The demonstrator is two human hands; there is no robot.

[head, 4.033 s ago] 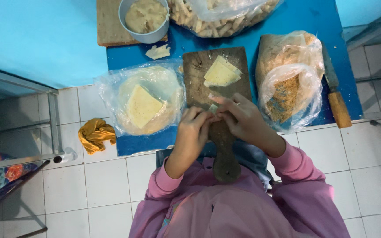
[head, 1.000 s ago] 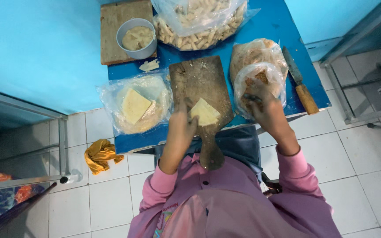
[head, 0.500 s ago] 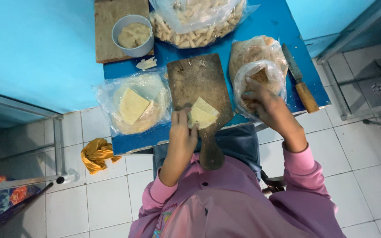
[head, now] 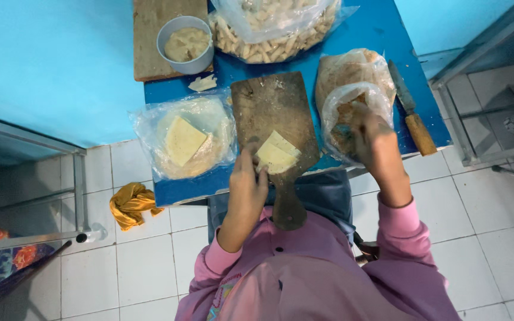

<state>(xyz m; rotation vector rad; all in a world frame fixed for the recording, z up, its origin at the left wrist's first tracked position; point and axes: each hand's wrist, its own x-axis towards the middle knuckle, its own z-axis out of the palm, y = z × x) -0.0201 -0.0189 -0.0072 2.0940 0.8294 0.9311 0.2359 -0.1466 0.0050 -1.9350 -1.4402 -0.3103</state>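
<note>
Viewpoint: looking straight down at a seated person in pink sleeves, working at a blue surface (head: pixel 388 27).
Left hand (head: pixel 248 178): its grip pinches the near edge of a pale yellow square pastry sheet (head: pixel 276 153).
Pastry sheet: lies flat on the near end of a dark worn wooden paddle-shaped board (head: pixel 272 107), whose handle points toward the person.
Handling: the sheet looks thin, light, limp and easy to tear; likely best lifted by a corner or edge with gentle fingertips.
Right hand (head: pixel 371 132): reaches into a clear plastic bag of orange-brown filling (head: pixel 352 83); whether its grip is clenched, I cannot tell.
Left of board: a clear bag of round pale wrappers (head: pixel 187 139) with one square sheet on top.
Right edge: a wooden-handled knife (head: pixel 410 110).
Far side: a grey bowl of beige paste (head: pixel 185 43) beside a large bag of finished rolls (head: pixel 275 27).
</note>
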